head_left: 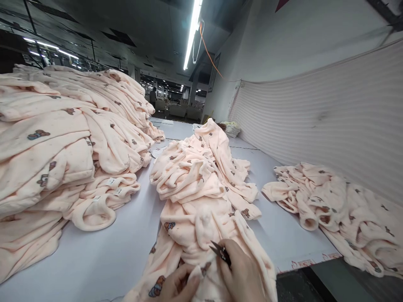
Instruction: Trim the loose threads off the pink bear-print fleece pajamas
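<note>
Head view: white table [94, 256] under everything. Beyond the fingers, to their left, a tall heap [72, 134] of peach plush. Bunched garment [204, 209] directly beneath the fingers and stretching away from them; the likeliest harm is a stray nick, should a slack fold ride up to the sharp points. Well right of the fingers, a smaller pile [343, 209] overhangs the table edge; its own weight might drag it off. Right hand [237, 272]: fingers closed in a grip. Left hand [181, 285] just beside it, fingertips narrowed on a pale fold. Between right thumb and fingers, small dark snips [224, 254], blades slightly parted.
</note>
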`<state>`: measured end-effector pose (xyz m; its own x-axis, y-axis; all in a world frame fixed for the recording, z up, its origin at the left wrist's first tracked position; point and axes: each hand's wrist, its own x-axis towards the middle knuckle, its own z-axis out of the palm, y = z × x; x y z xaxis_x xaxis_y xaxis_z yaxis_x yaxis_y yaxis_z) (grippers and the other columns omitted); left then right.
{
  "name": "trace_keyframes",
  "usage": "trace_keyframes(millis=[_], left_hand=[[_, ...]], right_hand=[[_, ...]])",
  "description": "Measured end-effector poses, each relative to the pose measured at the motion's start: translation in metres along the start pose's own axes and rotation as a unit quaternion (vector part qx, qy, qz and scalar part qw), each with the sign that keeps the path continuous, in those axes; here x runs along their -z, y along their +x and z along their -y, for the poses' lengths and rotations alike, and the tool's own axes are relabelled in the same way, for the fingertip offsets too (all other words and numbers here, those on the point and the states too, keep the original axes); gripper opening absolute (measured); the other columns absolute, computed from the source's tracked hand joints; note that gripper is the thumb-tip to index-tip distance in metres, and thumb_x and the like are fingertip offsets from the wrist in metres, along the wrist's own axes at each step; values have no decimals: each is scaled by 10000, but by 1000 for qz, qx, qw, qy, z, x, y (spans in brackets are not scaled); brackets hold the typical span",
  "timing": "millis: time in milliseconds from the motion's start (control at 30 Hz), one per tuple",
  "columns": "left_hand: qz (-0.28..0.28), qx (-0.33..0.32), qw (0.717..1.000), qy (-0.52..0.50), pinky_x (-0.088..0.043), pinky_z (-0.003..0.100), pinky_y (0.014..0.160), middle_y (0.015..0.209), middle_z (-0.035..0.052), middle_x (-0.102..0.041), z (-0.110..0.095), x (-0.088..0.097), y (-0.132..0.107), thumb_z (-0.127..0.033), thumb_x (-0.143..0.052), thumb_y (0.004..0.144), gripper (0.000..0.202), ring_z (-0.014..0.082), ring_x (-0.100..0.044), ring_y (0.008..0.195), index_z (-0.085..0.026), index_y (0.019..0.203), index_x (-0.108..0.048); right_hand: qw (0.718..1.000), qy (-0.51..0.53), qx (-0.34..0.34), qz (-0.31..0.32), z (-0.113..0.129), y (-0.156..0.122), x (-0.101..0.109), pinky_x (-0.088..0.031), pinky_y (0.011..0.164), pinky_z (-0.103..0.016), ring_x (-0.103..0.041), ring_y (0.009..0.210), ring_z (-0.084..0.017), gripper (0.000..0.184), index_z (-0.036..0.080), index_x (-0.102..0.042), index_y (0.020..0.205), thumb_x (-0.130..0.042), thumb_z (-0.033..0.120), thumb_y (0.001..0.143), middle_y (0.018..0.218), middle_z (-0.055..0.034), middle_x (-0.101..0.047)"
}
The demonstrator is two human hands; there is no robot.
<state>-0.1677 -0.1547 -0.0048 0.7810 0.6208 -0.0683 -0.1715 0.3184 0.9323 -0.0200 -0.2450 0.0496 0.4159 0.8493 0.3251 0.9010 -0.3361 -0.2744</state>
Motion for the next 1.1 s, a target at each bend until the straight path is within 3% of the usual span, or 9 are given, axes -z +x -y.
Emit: trace_keyframes(millis=[100, 233, 300, 433, 600, 667, 800, 900, 1100], left_hand=[[77, 91, 970, -213, -462, 422, 879, 866, 92, -731, -18, -3, 8, -433, -586, 807, 348, 306, -643, 939, -168, 1001, -703], [124, 137, 923, -337, -376, 480, 1027, 1024, 111, -726, -29, -7, 14, -408, -508, 861, 431, 326, -600, 1105, -172, 1203, -620], [122, 141, 920, -344, -372, 484, 1039, 1051, 111, -720, -27, -7, 15, -410, -534, 852, 442, 332, -590, 1126, -174, 1219, -606], [85, 121, 930, -335, -435, 454, 988, 1053, 92, -718, -22, -7, 18, -391, -614, 808, 403, 328, -602, 1102, -213, 1169, -631], [83, 118, 936, -322, -456, 422, 963, 1033, 88, -711, -22, -7, 19, -369, -639, 788, 348, 320, -594, 1104, -194, 1088, -665], [83, 118, 938, -315, -464, 416, 946, 1012, 89, -712, -21, -7, 18, -381, -639, 791, 334, 322, -595, 1097, -195, 1066, -671], [79, 121, 941, -306, -486, 379, 901, 945, 56, -720, -19, -8, 18, -362, -618, 821, 268, 297, -621, 1054, -244, 1056, -666], [77, 112, 950, -281, -493, 355, 885, 919, 45, -720, -22, -8, 20, -336, -625, 823, 249, 276, -630, 1035, -250, 1053, -664], [86, 100, 958, -256, -449, 411, 939, 990, 95, -715, -34, -13, 21, -391, -672, 773, 361, 301, -608, 1044, -175, 1062, -678]], right_hand=[[997, -46, 15, -61, 4, 19, -3, -396, 564, -280, -624, 629, -221, 104, 211, -551, 815, -478, 137, 806, 716, -30, -652], [999, 17, -37, -9, 3, 20, 8, -415, 565, -250, -631, 661, -196, 73, 214, -556, 776, -528, 166, 823, 728, -13, -651], [994, 92, -47, 44, 3, 14, 19, -454, 645, -240, -643, 769, -188, 36, 234, -602, 851, -579, 226, 825, 832, -4, -667], [984, 160, 10, 84, 9, 5, 32, -470, 761, -232, -639, 916, -178, 287, 298, -603, 1121, -590, 255, 838, 1023, 0, -664], [980, 186, -14, 63, 13, 8, 32, -469, 747, -229, -646, 884, -169, 205, 303, -671, 988, -474, 295, 935, 938, 7, -686], [978, 195, -16, 66, 10, 7, 33, -476, 750, -225, -645, 895, -168, 187, 298, -661, 1023, -502, 306, 925, 950, 2, -685], [988, 125, 63, 60, 5, -3, 31, -483, 719, -240, -646, 859, -190, 264, 273, -614, 1099, -621, 255, 836, 974, -20, -673], [991, 88, 96, 39, 8, -6, 26, -469, 700, -255, -648, 821, -197, 291, 282, -603, 1103, -618, 218, 819, 970, -12, -672], [986, 158, 27, 38, 9, -4, 26, -445, 674, -238, -634, 821, -185, 197, 293, -643, 1028, -584, 239, 849, 916, 4, -665]])
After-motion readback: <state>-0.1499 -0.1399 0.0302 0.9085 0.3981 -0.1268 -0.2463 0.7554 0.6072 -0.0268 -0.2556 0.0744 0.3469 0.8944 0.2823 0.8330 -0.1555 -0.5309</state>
